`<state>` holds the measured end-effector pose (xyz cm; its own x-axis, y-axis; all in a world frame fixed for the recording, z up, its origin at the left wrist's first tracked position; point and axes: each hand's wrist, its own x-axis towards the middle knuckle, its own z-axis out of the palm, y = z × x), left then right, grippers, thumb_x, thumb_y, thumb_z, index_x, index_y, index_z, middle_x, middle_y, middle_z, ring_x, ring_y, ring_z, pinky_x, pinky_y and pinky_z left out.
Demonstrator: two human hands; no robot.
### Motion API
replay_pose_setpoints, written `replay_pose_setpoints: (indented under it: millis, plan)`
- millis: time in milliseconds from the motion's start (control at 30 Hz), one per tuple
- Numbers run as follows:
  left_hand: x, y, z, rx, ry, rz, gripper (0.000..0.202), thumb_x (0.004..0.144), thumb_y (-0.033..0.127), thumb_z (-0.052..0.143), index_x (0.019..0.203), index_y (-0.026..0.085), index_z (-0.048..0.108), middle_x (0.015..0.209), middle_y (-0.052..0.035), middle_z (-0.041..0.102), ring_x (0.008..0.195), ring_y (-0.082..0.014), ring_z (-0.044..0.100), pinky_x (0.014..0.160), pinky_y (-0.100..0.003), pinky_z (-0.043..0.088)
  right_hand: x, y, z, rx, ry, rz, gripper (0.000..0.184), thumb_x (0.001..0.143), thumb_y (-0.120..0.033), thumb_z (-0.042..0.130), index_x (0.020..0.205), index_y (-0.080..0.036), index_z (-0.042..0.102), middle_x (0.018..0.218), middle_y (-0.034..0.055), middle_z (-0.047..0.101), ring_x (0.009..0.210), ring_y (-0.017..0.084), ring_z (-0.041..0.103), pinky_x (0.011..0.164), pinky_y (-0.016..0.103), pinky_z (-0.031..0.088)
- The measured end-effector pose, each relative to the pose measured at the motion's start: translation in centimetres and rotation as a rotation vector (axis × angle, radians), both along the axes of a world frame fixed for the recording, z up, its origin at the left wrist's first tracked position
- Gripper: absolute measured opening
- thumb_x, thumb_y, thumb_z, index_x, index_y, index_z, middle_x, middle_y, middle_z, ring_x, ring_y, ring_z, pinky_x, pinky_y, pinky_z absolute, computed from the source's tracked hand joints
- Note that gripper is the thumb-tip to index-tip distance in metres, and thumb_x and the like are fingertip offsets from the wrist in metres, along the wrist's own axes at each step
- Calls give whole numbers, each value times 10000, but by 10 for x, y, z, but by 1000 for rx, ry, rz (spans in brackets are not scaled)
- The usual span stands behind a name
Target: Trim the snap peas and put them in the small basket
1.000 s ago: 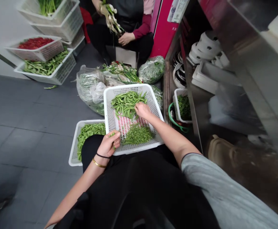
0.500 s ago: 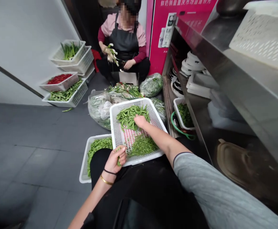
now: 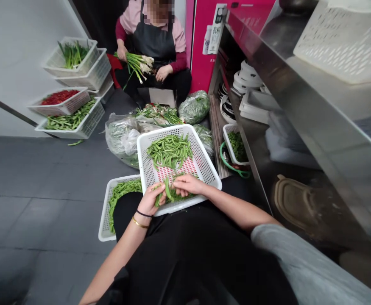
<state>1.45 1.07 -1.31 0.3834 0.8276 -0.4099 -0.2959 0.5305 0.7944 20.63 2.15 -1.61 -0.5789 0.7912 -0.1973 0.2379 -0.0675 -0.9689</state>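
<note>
A white perforated plastic basket [image 3: 172, 129] rests on my lap, holding a heap of green bean pods [image 3: 169, 151] and, at its near side, a smaller pile of green pieces [image 3: 180, 195]. My left hand [image 3: 152, 199] grips a green pod at the basket's near rim. My right hand [image 3: 187, 184] lies on the smaller pile, its fingers close to a curved pod [image 3: 168, 190] between my hands. A second white basket [image 3: 104, 224] of green beans [image 3: 123, 195] sits on the floor to the left, partly under the first.
A seated co-worker [image 3: 153, 40] holds a bunch of spring onions [image 3: 137, 65]. Stacked white baskets [image 3: 77, 127] of vegetables and chillies stand by the left wall. Bagged greens [image 3: 121, 140] lie ahead on the grey floor. Steel shelving [image 3: 299, 114] with white dishes runs along the right.
My right hand has moved from the bean heap back to the near pile, closer to my left hand. The view has shifted, and the co-worker's onion bunch now lies lower and more sideways.
</note>
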Motion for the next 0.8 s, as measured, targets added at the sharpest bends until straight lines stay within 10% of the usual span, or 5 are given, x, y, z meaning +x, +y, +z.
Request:
replay_pose_setpoints:
  millis: [200, 400, 633, 800]
  plan:
    - [-6, -16, 16, -47, -13, -99, 253, 685, 322, 714, 656, 115, 571, 405, 33, 454, 298, -43, 328, 304, -163, 242, -3, 6, 36, 604, -223, 42, 281, 886, -272, 462, 636, -156, 519, 553, -36, 533, 542, 78, 487, 584, 187, 358]
    - [5, -17, 13, -154, -90, 8, 294, 657, 311, 765, 693, 127, 539, 512, 25, 508, 376, -40, 413, 328, -139, 286, -11, -10, 27, 1060, -587, -69, 233, 899, -249, 412, 744, -151, 557, 712, 48, 596, 629, 129, 498, 592, 238, 332]
    - [-2, -7, 16, -17, -74, 379, 348, 634, 250, 779, 694, 160, 448, 510, 76, 451, 388, -31, 396, 335, -132, 277, 29, -10, 41, 968, -654, -246, 289, 904, -252, 383, 687, -162, 552, 651, 43, 556, 613, 133, 488, 608, 252, 345]
    - [-1, -14, 14, 248, 242, 372, 262, 717, 322, 707, 731, 172, 493, 440, 80, 444, 341, -60, 368, 349, -186, 292, 16, -8, 44, 740, -629, -96, 324, 887, -391, 472, 1090, -150, 547, 991, 82, 616, 752, 143, 557, 649, 245, 373]
